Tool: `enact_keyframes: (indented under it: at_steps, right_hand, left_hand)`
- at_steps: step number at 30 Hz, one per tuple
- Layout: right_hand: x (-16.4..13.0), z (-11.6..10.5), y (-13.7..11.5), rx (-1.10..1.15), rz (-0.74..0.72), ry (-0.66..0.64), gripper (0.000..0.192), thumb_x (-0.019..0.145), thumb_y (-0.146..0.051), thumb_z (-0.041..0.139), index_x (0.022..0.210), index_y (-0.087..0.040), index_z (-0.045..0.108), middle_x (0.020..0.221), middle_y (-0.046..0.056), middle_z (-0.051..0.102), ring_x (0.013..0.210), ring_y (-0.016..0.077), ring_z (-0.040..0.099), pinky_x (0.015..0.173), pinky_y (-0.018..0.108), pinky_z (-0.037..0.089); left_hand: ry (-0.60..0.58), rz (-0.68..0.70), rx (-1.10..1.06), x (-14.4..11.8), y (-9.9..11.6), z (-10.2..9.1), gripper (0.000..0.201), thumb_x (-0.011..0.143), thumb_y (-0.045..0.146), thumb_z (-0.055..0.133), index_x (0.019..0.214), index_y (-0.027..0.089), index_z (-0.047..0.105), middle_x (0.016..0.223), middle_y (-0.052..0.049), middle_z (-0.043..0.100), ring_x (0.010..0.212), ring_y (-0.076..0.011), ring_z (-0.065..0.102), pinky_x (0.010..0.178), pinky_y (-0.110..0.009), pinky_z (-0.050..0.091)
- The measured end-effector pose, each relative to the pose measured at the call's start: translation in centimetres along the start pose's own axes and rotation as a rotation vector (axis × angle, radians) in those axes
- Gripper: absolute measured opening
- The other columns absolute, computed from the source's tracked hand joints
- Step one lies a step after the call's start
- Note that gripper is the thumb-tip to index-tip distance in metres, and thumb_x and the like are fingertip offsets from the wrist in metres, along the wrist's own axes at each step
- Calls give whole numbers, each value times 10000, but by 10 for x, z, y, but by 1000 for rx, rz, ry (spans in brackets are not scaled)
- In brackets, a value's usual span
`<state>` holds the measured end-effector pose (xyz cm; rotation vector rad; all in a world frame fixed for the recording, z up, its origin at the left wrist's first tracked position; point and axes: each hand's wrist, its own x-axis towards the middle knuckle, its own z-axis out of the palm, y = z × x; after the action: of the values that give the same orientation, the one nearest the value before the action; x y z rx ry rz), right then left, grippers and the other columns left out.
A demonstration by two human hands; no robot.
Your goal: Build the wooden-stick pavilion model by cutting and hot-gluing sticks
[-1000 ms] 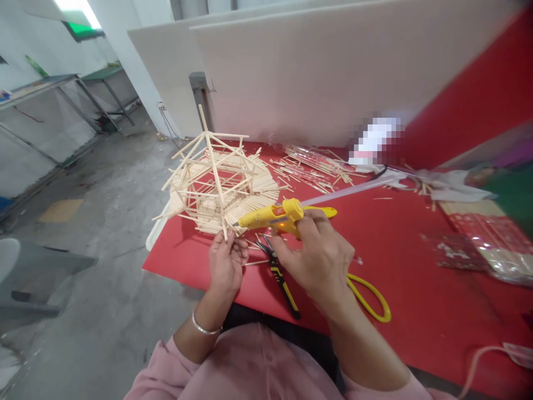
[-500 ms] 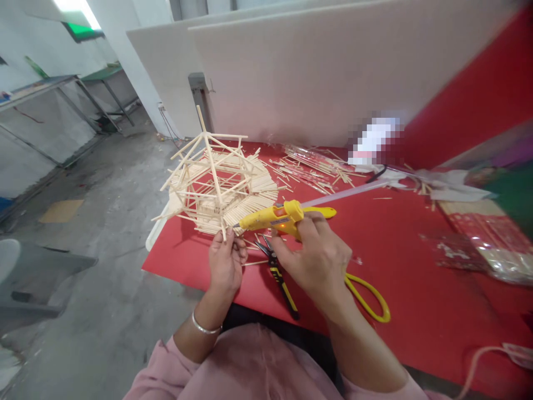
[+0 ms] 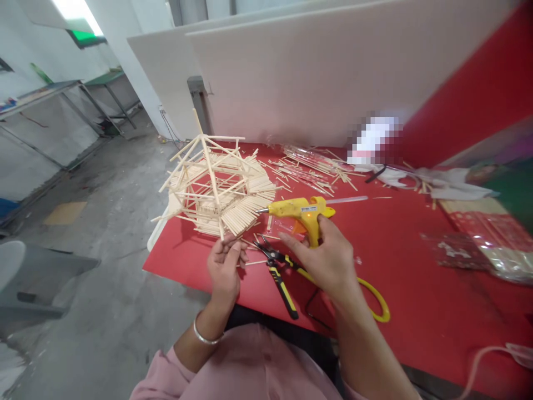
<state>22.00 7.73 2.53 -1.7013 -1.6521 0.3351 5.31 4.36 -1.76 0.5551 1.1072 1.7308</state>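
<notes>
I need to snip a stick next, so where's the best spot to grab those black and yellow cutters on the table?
Grip the cutters by the black-and-yellow handles, coming from the near table edge. The handles point toward the person, while the pointed jaws face the stick model and lie just under the right hand holding the glue gun.

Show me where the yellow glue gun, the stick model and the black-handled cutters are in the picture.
glue gun (image 3: 297, 208), head view, on its yellow barrel.
stick model (image 3: 216, 191), head view, on the middle of its frame.
cutters (image 3: 282, 289), head view, on the black and yellow handle.
</notes>
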Motion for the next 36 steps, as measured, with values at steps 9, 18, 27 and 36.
enact_keyframes:
  at_steps: [9,18,27,36]
  right_hand:
    - [-26,-23,80,-192,29,-246,233,843,-352,484,928,-189,627,833,56,672,702,197,609,582,272,382]
    - [-50,-1,82,-532,-174,-433,295,862,-239,506,1115,-157,636,912,100,646,848,228,604,690,303,407]
    - [-36,-8,1,-201,-521,101,156,858,-255,596,974,-270,700,865,23,670,847,177,566,814,332,383]
    - [-11,48,-45,-195,-772,238,252,835,-250,664,1035,-403,675,805,-37,672,850,141,500,884,344,308]
  left_hand:
    - [110,35,104,2,7,-5,220,703,298,735,862,150,703,548,25,613,391,-44,463,364,-132,335]
    - [72,61,103,5,5,-4,202,712,304,736,852,160,715,530,33,586,395,-38,435,369,-130,327]
    - [73,41,108,8,5,-8,255,719,345,734,883,151,718,537,28,578,403,-38,409,379,-143,300]
    - [49,-86,-16,5,3,-8,286,703,307,742,940,146,727,485,49,521,392,-32,367,376,-145,261]
